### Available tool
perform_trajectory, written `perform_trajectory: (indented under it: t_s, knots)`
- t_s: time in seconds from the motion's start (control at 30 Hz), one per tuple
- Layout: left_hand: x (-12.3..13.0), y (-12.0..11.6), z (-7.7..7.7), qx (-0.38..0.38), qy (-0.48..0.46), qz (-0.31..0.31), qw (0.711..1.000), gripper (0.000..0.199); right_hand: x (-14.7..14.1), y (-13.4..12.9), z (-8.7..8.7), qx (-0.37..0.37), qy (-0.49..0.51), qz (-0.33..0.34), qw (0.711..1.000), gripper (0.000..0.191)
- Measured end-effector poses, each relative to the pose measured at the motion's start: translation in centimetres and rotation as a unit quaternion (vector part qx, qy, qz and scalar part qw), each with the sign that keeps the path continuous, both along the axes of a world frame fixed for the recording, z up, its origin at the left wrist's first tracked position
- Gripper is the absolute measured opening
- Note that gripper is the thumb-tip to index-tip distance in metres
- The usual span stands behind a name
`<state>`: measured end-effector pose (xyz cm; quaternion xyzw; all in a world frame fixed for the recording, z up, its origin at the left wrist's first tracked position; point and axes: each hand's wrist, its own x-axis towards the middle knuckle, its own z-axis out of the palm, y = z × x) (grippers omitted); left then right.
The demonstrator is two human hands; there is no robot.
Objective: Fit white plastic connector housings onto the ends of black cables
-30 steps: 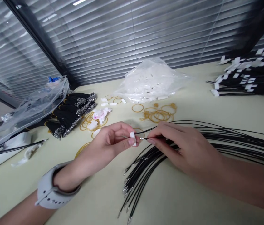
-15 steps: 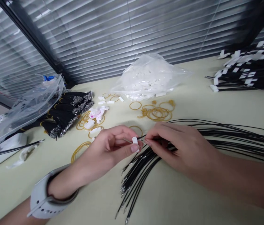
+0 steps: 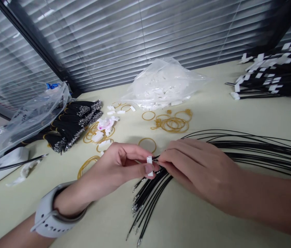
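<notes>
Between the thumb and fingers of my left hand (image 3: pixel 125 165) is a small white connector housing (image 3: pixel 150 166), held upright. My right hand (image 3: pixel 197 168) is closed in a pinch just to the right of it, on a thin black wire (image 3: pixel 156 157) whose end meets or nearly meets the housing. Whether the tip is inside cannot be made out. Under both hands lies a bundle of black wires (image 3: pixel 158 187) with bare metal terminals at their near ends; it runs off to the right. My right fingertips are partly hidden behind the hand.
A clear bag of white housings (image 3: pixel 163 82) stands at the back. Yellow rubber bands (image 3: pixel 173 124) lie in front of it. Bundled black wires with metal ends (image 3: pixel 75 124) are at left, beside a plastic bag (image 3: pixel 42 113). Wires with white connectors (image 3: pixel 271 75) are piled at right.
The white housing has turned a little in my left fingers and sits slightly lower. My right hand has rolled over, its back now more upward, still close against the housing.
</notes>
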<state>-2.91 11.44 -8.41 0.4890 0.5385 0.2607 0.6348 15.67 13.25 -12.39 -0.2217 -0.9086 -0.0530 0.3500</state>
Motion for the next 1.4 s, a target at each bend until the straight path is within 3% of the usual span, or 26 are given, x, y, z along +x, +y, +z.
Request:
perform_trajectory:
  t_s: [0.3,0.57,0.67,0.83,0.97,1.13,1.27,1.4]
  knots:
    - [0.1,-0.1,-0.4,0.0,-0.008,-0.001,1.0,0.012,-0.1,-0.3,-0.1,0.023,-0.012,0.011,1.0,0.015]
    - [-0.6,0.5,-0.3,0.05,0.035,0.013,0.998,0.02,0.1,0.3,-0.8,-0.15,-0.021,-0.024,0.988,0.02]
    - [-0.7,0.6,-0.3,0.047,0.033,0.016,0.998,0.021,0.1,0.3,-0.6,-0.129,-0.02,-0.015,0.991,0.01]
    - [-0.9,0.6,-0.5,0.055,0.015,0.028,0.998,0.024,0.0,-0.2,0.3,0.002,0.038,-0.028,0.999,0.014]
    - [-1.0,0.6,-0.6,0.073,0.01,0.022,0.997,0.023,0.0,-0.2,0.5,-0.045,-0.01,0.087,0.995,0.029]
    - [-0.9,0.6,-0.4,0.081,0.01,0.028,0.996,0.023,-0.3,0.2,0.2,-0.079,-0.037,0.126,0.988,0.019]
    - [-0.8,0.6,-0.3,0.076,0.003,0.024,0.997,0.02,-0.5,0.0,-0.2,-0.145,-0.069,0.099,0.982,0.012]
    - [-0.7,0.6,-0.4,0.064,-0.007,0.024,0.998,0.017,-0.7,-0.4,-0.4,-0.035,-0.1,0.045,0.993,0.014]
